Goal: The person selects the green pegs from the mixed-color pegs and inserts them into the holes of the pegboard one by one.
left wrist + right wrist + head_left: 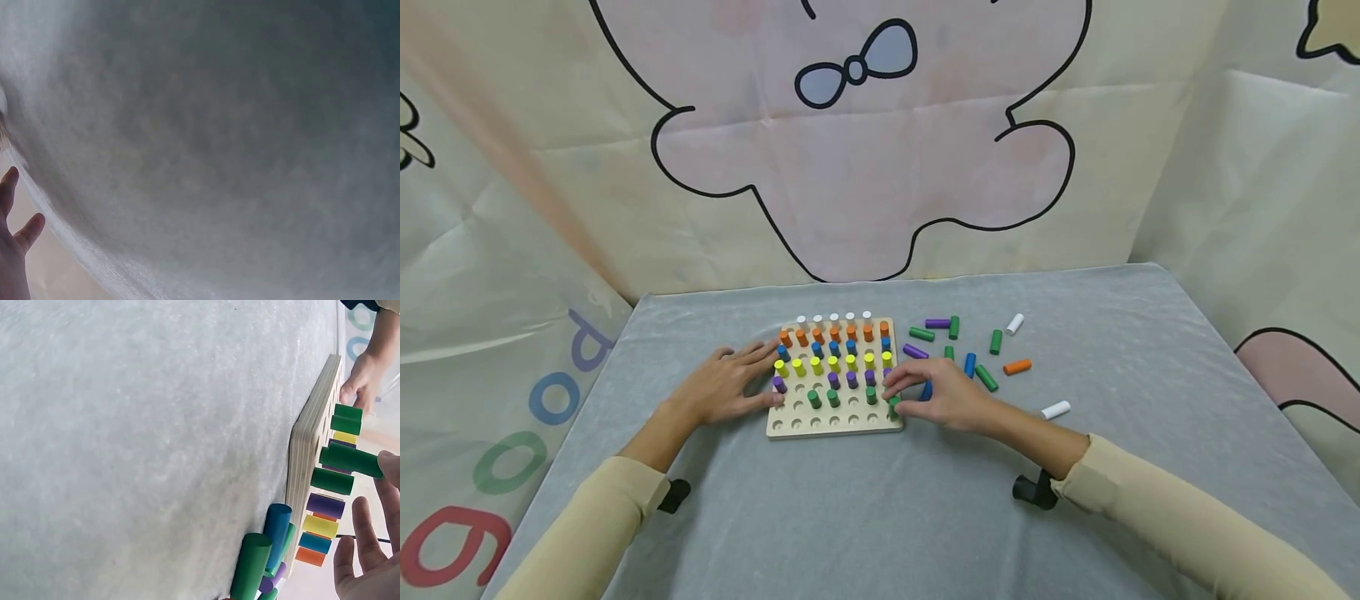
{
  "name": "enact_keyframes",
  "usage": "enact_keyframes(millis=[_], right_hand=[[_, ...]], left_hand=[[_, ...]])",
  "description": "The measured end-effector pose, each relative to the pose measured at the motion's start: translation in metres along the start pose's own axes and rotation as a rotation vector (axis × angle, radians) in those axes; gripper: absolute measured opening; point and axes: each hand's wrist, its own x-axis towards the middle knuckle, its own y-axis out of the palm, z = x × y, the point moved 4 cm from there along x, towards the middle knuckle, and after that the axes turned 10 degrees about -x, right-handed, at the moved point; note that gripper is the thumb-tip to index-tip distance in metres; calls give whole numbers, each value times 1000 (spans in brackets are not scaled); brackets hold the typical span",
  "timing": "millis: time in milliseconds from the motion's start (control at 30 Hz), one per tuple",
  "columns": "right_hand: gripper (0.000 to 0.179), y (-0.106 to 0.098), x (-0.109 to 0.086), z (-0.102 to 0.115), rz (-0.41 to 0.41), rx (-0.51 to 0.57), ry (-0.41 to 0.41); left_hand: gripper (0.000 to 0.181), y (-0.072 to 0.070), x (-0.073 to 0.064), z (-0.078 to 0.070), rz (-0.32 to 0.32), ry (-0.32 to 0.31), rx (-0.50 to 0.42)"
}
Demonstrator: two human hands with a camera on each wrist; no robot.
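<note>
A wooden pegboard lies on the table, with rows of white, orange, blue, yellow, purple and green pegs standing in its holes. My right hand is over the board's right edge. Its thumb and fingertips pinch a green peg, which sticks out farther than its neighbours in the right wrist view. My left hand rests along the board's left edge, fingers stretched and spread, fingertips at the edge. The left wrist view catches only part of that left hand in its lower corner.
To the board's right lie loose pegs: several green ones, including a green peg, an orange peg, a white peg, a blue peg and a purple peg. Grey cloth covers the table; printed curtains stand behind and at the sides.
</note>
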Motion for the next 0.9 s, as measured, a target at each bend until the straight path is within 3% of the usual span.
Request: enact_keyframes(millis=[900], right_hand=[[29,8,1,-2,-5,-14,4]], left_hand=[[85,1,-1,0,-32,45,-12]])
